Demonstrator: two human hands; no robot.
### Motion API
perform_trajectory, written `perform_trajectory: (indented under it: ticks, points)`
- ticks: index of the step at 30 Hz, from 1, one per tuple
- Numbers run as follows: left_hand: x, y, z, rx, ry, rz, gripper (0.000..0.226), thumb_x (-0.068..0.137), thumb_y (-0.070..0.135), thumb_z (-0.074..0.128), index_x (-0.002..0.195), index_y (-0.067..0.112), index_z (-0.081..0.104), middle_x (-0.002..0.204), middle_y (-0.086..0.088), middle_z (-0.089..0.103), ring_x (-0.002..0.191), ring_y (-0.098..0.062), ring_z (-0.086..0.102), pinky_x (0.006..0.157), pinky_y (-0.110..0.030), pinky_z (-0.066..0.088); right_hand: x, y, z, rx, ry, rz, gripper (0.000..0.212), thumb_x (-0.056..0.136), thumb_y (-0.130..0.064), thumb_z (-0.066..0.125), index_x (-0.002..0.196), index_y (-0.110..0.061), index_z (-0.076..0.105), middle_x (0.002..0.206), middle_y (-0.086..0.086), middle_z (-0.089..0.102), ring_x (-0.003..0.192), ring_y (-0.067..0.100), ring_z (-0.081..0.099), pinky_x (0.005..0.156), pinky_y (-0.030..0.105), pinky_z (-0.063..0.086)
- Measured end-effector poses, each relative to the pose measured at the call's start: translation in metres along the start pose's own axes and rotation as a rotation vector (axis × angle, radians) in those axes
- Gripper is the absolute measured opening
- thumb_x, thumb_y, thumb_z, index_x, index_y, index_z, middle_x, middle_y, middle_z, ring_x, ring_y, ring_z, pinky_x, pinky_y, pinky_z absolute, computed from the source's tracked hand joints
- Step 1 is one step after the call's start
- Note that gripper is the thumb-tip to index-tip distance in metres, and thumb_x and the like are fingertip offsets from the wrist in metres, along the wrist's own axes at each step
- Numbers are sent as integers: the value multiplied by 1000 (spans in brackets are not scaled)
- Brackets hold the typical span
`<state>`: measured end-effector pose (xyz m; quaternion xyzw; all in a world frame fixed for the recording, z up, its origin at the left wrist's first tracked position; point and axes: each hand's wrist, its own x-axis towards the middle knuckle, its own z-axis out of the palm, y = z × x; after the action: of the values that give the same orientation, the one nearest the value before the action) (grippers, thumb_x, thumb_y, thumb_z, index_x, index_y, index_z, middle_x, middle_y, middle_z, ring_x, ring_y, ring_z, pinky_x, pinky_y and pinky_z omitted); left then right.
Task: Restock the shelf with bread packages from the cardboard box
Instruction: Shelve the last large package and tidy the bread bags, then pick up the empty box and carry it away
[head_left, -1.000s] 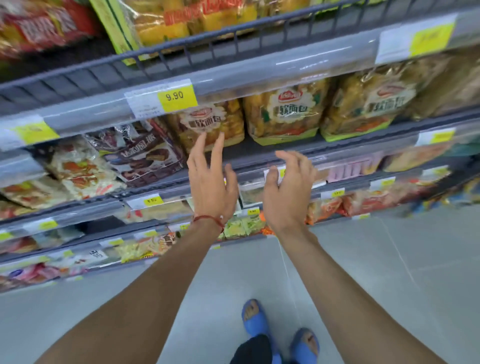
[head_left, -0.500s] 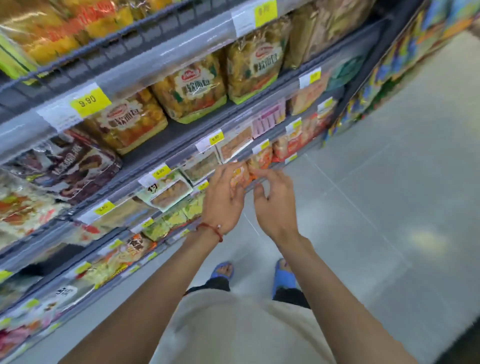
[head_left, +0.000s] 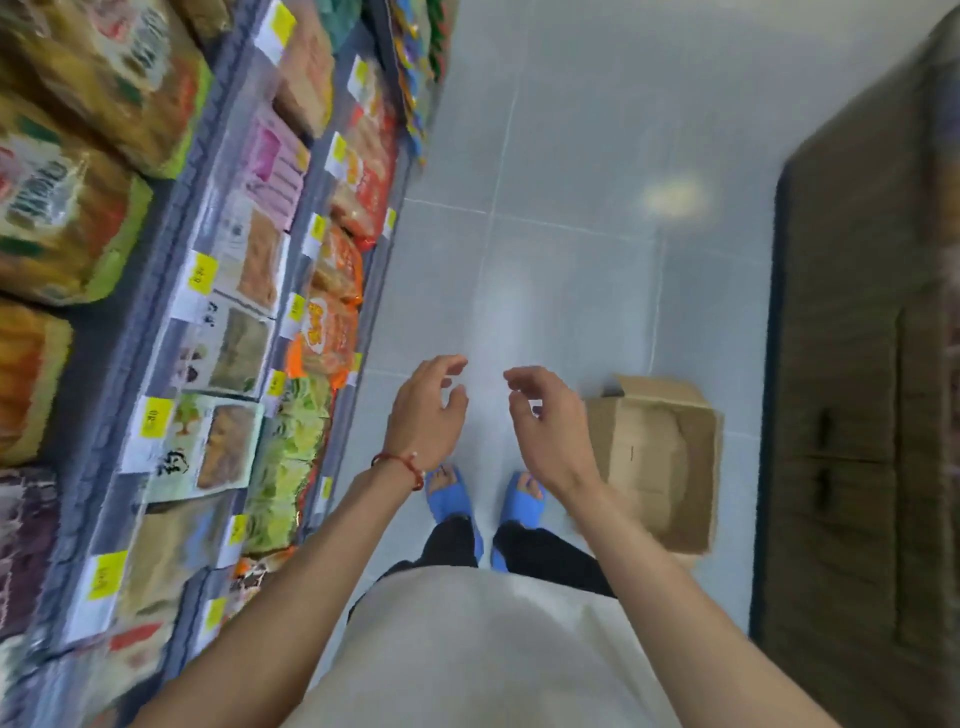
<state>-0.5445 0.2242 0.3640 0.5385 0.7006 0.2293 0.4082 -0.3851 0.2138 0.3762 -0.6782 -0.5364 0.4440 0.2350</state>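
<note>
Down on the grey floor (head_left: 571, 156), just right of the person's blue sandals (head_left: 452, 493), the cardboard box (head_left: 654, 457) is sitting with its flaps open. Its inside is showing only blurred brown, so it cannot be told how many bags are lying in it. Along the left, the shelf (head_left: 150, 312) is carrying rows of bagged goods behind yellow price tags (head_left: 200, 275), and the big bread packages (head_left: 67, 208) are standing on the upper tier at the far left.

Both hands are hovering over the floor between shelf and box, touching neither. The left hand (head_left: 428, 415), with a red cord bracelet (head_left: 402, 462) at the wrist, is hanging with fingers loosely curled and is holding nothing. The right hand (head_left: 550, 421), nearer the box, is half open in the same way, and it is empty too.

The step in hand is probably fetching the next bag from the box. Such a bag is likely going to feel light and soft, with thin, slippery, crinkling film. Taking it with 2 hands flat on its 2 sides, or pinching the sealed top edge, is looking safest. Squeezing the middle is risking crushed bread.
</note>
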Motion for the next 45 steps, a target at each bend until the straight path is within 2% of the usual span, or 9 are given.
perform_trajectory:
  ticks: [8,16,22,25,31,37,39,43,45]
  points:
    - [-39,32,95,83,-288,15,34,94,13,51,125,23,59,119,9,62,104,-11,59,91,-23,45,-77,103,-66,141,175,253,27,102,-9,52,122,-19,68,116,-9,69,106,9,65,95,28,53]
    - [-92,64,223,129,-383,-42,34,95,11,50,126,19,60,119,3,63,101,-13,60,89,-21,46,-133,210,-154,217,281,364,26,101,-8,54,118,-16,72,110,-5,73,102,12,67,95,28,53]
    - [-103,65,311,166,-464,-109,29,92,15,50,117,22,63,109,3,66,95,-16,64,91,-36,54,-141,296,-209,161,312,452,25,102,-8,53,118,-13,71,109,-3,72,97,9,64,96,30,53]
    - [-92,53,349,195,-493,-163,27,91,14,52,114,19,65,107,-1,67,92,-19,64,91,-35,54,-129,334,-224,104,310,508,28,102,-7,51,125,-12,67,116,0,70,94,3,61,91,20,51]
    - [-54,13,431,318,-609,-257,26,92,12,51,113,16,65,110,-3,67,100,-22,64,95,-27,48,-91,442,-237,-117,86,592,38,101,-11,48,137,-18,59,130,3,63,115,22,62,101,43,51]
    - [-1,-49,528,385,-616,-281,30,90,7,47,108,19,69,113,-3,64,92,-13,62,83,-19,44,-29,573,-219,-216,86,712,40,101,-13,48,138,-19,57,135,9,55,119,33,59,99,46,49]
    - [11,-78,559,418,-610,-289,34,87,3,47,110,18,68,115,-7,63,102,-20,63,90,-25,47,-9,614,-205,-232,66,714,44,100,-13,48,144,-19,52,142,10,49,123,34,55,101,47,49]
    - [28,-137,624,545,-545,-344,54,81,7,52,134,13,45,128,-15,46,118,-36,49,104,-44,41,26,697,-177,-291,153,613,68,98,-11,55,159,-18,26,154,12,37,132,35,46,103,50,46]
    - [33,-165,655,517,-467,-366,74,79,10,56,147,16,27,140,-13,33,123,-37,45,107,-41,39,41,733,-165,-311,223,598,77,97,-10,59,162,-20,18,160,12,30,139,36,40,108,52,44]
